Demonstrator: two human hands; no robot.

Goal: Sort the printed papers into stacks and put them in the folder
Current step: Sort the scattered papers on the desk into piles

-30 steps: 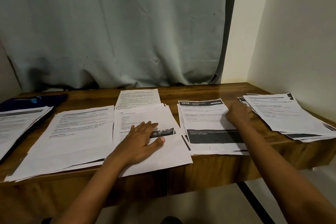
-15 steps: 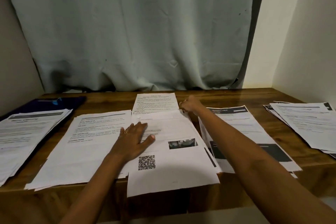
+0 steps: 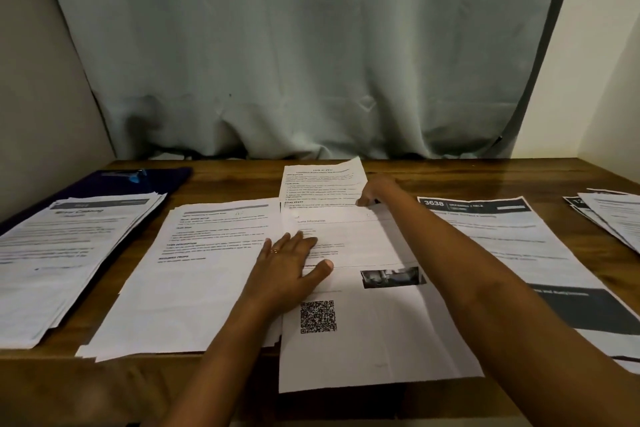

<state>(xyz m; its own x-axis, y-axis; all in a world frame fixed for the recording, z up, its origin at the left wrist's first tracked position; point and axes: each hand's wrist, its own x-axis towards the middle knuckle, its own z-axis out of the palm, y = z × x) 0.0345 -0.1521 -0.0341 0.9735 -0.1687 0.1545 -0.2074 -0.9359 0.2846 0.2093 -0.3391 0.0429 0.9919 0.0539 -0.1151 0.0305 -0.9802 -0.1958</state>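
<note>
Here, 5 stacks of printed papers and 1 single sheet lie across the wooden table [image 3: 450,177]. The left hand [image 3: 289,269] lies flat, palm down, with fingers straight and spread on the QR-code stack [image 3: 374,333] in the near middle. It grips nothing, and a ring [image 3: 273,251] shows on 1 finger. That stack's near end hangs over the table's near edge.

The right hand [image 3: 375,189] reaches to the stack's far right corner, its fingers curled down where the single sheet [image 3: 320,184] meets the stack. The hand is small and dim there, so I cannot tell whether it pinches a page or only presses on it. The single sheet lies just beyond the QR-code stack, its far right corner lifted slightly.

Just left of the QR-code stack, meeting its left edge, lies the text stack [image 3: 207,270]. Further left, the leftmost stack [image 3: 69,253] rests on a dark blue folder [image 3: 156,180], which shows past the stack's far end. Right of the right forearm lies the 3638 stack [image 3: 512,246], with a dark header at its far end and a dark band towards its near end. At the right edge of the view the rightmost stack [image 3: 613,215] is loosely fanned, apart from the 3638 stack. A pale curtain [image 3: 311,45] hangs behind the table.
</note>
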